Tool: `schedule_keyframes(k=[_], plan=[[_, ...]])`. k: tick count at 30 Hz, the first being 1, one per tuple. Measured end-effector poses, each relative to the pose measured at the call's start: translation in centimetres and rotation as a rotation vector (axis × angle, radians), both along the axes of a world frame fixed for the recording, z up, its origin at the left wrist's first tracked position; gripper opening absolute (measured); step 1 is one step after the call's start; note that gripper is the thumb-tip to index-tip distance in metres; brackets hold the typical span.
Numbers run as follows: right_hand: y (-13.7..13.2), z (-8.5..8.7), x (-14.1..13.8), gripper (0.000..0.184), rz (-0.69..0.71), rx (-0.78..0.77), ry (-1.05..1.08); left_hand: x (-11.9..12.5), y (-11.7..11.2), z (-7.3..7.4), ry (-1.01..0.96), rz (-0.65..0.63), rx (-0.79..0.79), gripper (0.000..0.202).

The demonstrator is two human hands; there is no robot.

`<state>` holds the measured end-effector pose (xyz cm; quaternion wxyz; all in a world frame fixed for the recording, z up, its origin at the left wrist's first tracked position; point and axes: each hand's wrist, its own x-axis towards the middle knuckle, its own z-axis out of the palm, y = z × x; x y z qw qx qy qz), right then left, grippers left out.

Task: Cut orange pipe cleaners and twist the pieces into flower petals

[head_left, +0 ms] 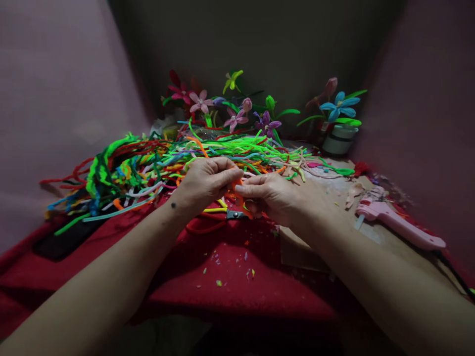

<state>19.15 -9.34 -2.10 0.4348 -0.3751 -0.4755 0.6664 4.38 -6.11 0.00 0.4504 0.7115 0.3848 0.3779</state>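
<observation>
Between my two hands is an orange pipe cleaner (239,197), bent and partly hidden by the fingers. My left hand (213,180) pinches its upper part between thumb and fingertips. Just to the right, my right hand (269,194) is closed on the lower part, fingers curled inward. Under the hands lie scissors (235,214) with a dark pivot; their red handle loop shows, and the blades are mostly covered. A large heap of multicoloured pipe cleaners (230,148) spreads right behind both hands.
Pipe-cleaner flowers (200,101) stand at the back, with a blue one (339,106) above a jar (340,139). A pink glue gun (403,225) lies right on cardboard (300,249). A dark phone-like slab (61,242) lies left. Scraps dot the red cloth (222,262).
</observation>
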Motion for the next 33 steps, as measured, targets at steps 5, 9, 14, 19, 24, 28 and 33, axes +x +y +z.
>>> schedule_keyframes(k=[5,9,14,19,24,28,33], plan=[[0.4,-0.7,-0.3,0.030,-0.059,-0.111,-0.008,0.4,-0.7,-0.8,0.197,0.133,0.454,0.018],[0.1,-0.6,-0.4,0.029,-0.075,-0.071,-0.082,0.4,-0.6,-1.2,0.220,0.175,0.561,0.016],[-0.3,0.2,-0.3,0.026,-0.177,0.107,-0.100,-0.2,0.5,-0.5,-0.022,0.035,-0.034,0.032],[0.0,0.4,0.0,0.030,-0.335,0.136,-0.176,-0.6,1.0,-0.2,0.113,-0.041,-0.077,0.022],[0.3,-0.3,0.0,0.029,-0.396,0.204,-0.197,0.3,-0.2,-1.3,0.349,0.076,0.522,0.019],[0.3,-0.8,-0.3,0.028,-0.502,0.296,-0.267,0.6,-1.1,-2.6,0.538,0.162,1.224,0.022],[0.5,-0.8,-0.2,0.029,-0.413,0.254,-0.130,0.5,-0.7,-2.7,0.364,0.183,1.054,0.015]])
